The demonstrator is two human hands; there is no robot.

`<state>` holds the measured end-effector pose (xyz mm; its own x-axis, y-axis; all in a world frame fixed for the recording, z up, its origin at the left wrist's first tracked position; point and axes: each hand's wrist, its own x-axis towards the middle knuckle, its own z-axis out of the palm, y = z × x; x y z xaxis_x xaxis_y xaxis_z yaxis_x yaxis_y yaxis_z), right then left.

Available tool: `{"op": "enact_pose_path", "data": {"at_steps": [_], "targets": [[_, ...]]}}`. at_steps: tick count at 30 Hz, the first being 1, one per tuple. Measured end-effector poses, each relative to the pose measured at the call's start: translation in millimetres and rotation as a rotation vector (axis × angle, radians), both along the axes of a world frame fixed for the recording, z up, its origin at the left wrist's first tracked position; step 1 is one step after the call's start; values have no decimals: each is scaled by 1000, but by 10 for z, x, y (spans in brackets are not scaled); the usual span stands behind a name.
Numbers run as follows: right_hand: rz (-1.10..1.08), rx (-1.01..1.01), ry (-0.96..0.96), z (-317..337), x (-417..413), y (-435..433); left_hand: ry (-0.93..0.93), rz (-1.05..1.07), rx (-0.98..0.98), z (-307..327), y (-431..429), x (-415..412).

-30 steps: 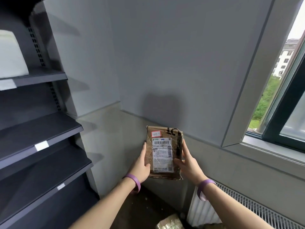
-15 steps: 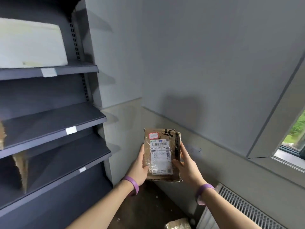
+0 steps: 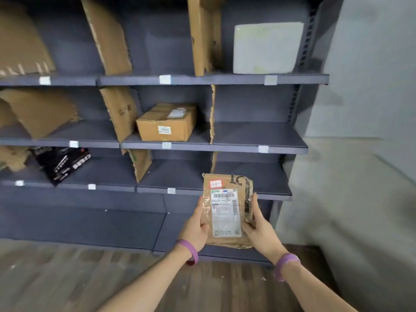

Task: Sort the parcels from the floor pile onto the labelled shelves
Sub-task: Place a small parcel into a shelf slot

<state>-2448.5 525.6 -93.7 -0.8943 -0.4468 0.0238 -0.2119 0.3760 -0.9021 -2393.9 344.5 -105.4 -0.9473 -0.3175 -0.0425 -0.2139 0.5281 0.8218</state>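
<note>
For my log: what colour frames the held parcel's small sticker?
Red-framed sticker on brown cardboard parcel; head view.

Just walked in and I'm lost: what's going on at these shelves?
A person holds a flat brown parcel upright before the shelving, left hand gripping its left edge, right hand its right edge, label facing them. It is not yet on a shelf. A cardboard box, a white parcel and a black packet sit in separate compartments.

Brown parcel [image 3: 227, 210] between left hand [image 3: 197, 228] and right hand [image 3: 258, 230], before shelves [image 3: 236, 147].
</note>
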Motion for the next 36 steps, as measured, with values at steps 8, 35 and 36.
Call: {"op": "enact_pose_path", "data": {"at_steps": [8, 35, 36], "targets": [[384, 24, 60, 175, 245, -1687, 143, 320, 28, 213, -1337, 869], [803, -15, 79, 48, 1811, -7340, 225, 916, 89, 58, -6263, 3060], [823, -14, 70, 35, 1818, -7524, 223, 916, 98, 35, -6414, 3081]]}}
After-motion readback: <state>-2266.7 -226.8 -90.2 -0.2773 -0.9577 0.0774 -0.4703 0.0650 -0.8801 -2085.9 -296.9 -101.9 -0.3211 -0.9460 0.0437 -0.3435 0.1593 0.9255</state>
